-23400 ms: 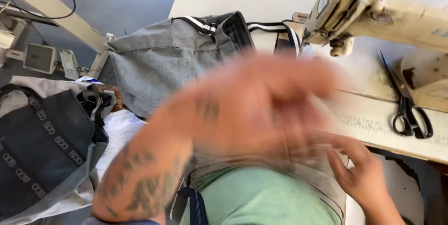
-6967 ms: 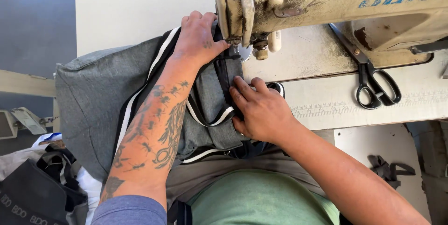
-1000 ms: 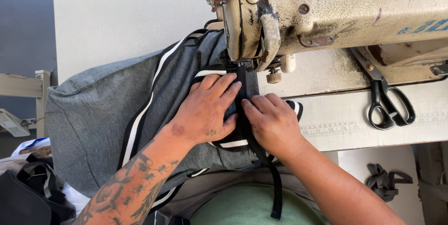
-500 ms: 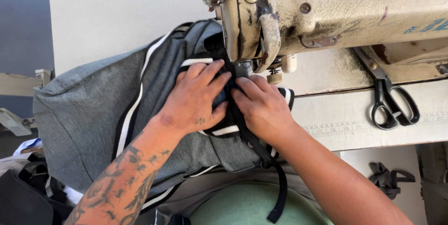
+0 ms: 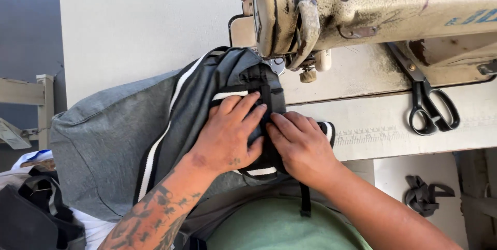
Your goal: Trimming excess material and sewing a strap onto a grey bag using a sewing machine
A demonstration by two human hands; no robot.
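So the big worn cream-coloured industrial sewing machine (image 5: pixel 373 11) sits across the top of the view on the pale table (image 5: pixel 393 136), its needle end hanging just over the work. Draped off the table's near edge toward the person is the grey fabric garment piece with black-and-white striped trim (image 5: pixel 108 141), bunched up under the machine head. Running over it is a narrow black webbing strap (image 5: pixel 266 100), and that's the key bit: its long axis goes straight from the person's body up toward the needle, and it lies right between the two hands.

The left hand (image 5: pixel 228 136) is flat and spread, fingers pressing the fabric just left of the strap. The right hand (image 5: pixel 300 149) presses down just right of it, fingertips touching the strap's edge, not clenched round anything. Both look about equally near. Black-handled scissors (image 5: pixel 432 107) lie well off to the right.
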